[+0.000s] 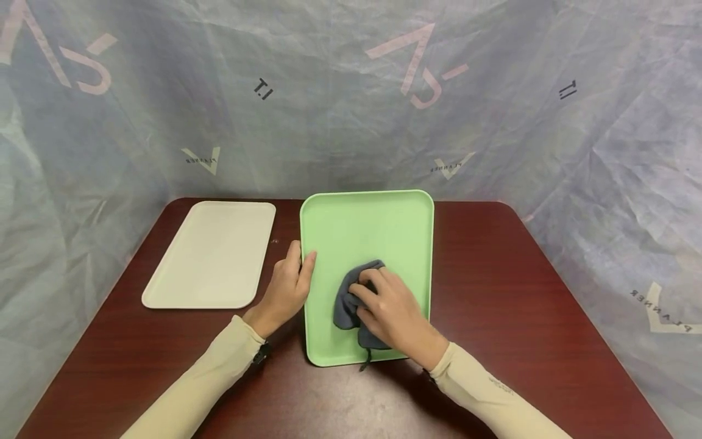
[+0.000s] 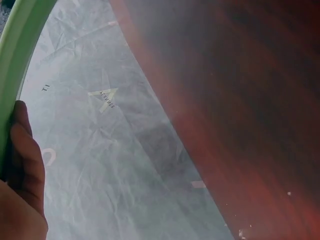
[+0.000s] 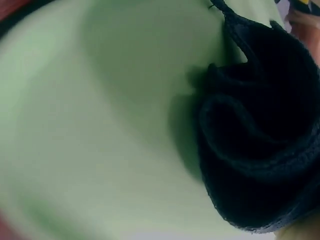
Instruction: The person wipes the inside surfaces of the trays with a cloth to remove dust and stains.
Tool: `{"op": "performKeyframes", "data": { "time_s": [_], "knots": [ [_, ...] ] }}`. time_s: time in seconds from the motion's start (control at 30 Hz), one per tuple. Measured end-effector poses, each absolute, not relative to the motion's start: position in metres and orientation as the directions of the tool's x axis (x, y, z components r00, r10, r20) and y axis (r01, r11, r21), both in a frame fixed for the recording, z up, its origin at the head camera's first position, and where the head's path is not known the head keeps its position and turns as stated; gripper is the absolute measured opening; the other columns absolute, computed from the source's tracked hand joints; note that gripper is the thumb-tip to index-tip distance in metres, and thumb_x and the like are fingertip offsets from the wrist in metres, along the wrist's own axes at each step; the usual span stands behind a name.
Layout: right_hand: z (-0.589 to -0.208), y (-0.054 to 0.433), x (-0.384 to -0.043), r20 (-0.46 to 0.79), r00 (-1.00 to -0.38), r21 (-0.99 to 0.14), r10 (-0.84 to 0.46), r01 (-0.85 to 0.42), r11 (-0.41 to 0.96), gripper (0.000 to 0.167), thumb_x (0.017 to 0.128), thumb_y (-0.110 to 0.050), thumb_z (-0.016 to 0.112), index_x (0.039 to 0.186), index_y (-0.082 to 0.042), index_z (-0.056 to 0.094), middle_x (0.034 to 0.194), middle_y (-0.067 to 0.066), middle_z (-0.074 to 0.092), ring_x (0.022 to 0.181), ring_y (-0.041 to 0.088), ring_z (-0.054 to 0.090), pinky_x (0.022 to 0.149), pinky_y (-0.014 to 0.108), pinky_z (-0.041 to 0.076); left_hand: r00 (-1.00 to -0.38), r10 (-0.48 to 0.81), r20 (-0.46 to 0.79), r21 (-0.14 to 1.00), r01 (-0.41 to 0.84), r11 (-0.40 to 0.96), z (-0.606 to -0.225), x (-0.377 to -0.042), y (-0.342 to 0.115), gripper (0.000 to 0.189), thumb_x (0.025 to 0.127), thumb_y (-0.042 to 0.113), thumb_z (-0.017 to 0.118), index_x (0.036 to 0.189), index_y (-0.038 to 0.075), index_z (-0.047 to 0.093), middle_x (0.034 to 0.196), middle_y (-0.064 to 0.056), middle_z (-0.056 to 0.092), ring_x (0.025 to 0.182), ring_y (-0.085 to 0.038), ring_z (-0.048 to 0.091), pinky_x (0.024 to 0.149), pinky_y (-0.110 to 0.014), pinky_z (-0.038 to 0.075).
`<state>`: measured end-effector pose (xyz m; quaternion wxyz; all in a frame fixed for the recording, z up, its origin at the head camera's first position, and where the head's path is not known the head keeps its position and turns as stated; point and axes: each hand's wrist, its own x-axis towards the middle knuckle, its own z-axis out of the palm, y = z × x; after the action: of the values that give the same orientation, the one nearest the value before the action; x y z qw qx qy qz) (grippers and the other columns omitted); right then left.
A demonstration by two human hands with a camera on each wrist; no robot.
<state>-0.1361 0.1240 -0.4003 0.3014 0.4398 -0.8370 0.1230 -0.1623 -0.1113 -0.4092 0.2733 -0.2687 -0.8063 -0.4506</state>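
A light green tray (image 1: 362, 225) is held tilted up above the table, its inner face toward the head camera. My left hand (image 1: 286, 283) grips its left rim, thumb over the front edge and fingers behind. In the left wrist view that hand (image 2: 25, 175) curls against the green rim (image 2: 20, 45). My right hand (image 1: 392, 308) holds a bunched dark grey cloth (image 1: 347, 305) against the lower middle of the tray. A thin cord hangs from the cloth past the bottom rim. The right wrist view shows the folded cloth (image 3: 260, 135) up close on the green surface (image 3: 125, 135).
A white rectangular tray (image 1: 214, 256) lies flat at the left of the dark red-brown table (image 1: 493, 292). Grey printed sheeting (image 1: 329, 110) hangs behind the table and along both sides. Small light specks (image 2: 241, 233) show on the table in the left wrist view.
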Motion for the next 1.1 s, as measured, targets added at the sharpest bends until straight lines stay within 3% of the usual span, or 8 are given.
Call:
{"op": "performKeyframes", "data": {
  "time_s": [0.33,0.57,1.1],
  "knots": [
    [-0.403,0.171,-0.142,0.636,-0.521,-0.028,-0.569,-0.752,0.658,0.028,0.081,-0.006,0.078,0.107,-0.005,0.068,0.108,0.012,0.056,0.089,0.026,0.051,0.076,0.041,0.046,-0.703,0.192,0.685,0.574,0.682,0.453,-0.409,-0.163,-0.112,0.009,0.106,0.007,0.044,0.106,-0.002,0.045,0.063,0.004,0.045,0.048,-0.004,0.049,0.042,-0.021,0.041],
    [-0.403,0.19,-0.141,0.673,-0.519,-0.03,-0.527,-0.731,0.682,0.033,0.073,0.0,0.08,0.105,-0.003,0.068,0.105,0.012,0.056,0.087,0.027,0.051,0.072,0.041,0.046,-0.694,0.197,0.692,0.56,0.689,0.461,-0.408,-0.162,-0.111,0.009,0.106,0.007,0.044,0.105,-0.003,0.044,0.062,0.003,0.043,0.047,-0.004,0.047,0.041,-0.02,0.04],
    [-0.42,0.192,-0.132,0.633,-0.553,-0.046,-0.542,-0.726,0.686,0.029,0.078,-0.002,0.075,0.106,-0.003,0.067,0.109,0.012,0.055,0.088,0.025,0.05,0.075,0.038,0.046,-0.673,0.18,0.717,0.529,0.694,0.488,-0.408,-0.165,-0.111,0.01,0.105,0.006,0.045,0.099,-0.002,0.045,0.059,0.005,0.039,0.043,-0.003,0.04,0.039,-0.018,0.035]
  ]
}}
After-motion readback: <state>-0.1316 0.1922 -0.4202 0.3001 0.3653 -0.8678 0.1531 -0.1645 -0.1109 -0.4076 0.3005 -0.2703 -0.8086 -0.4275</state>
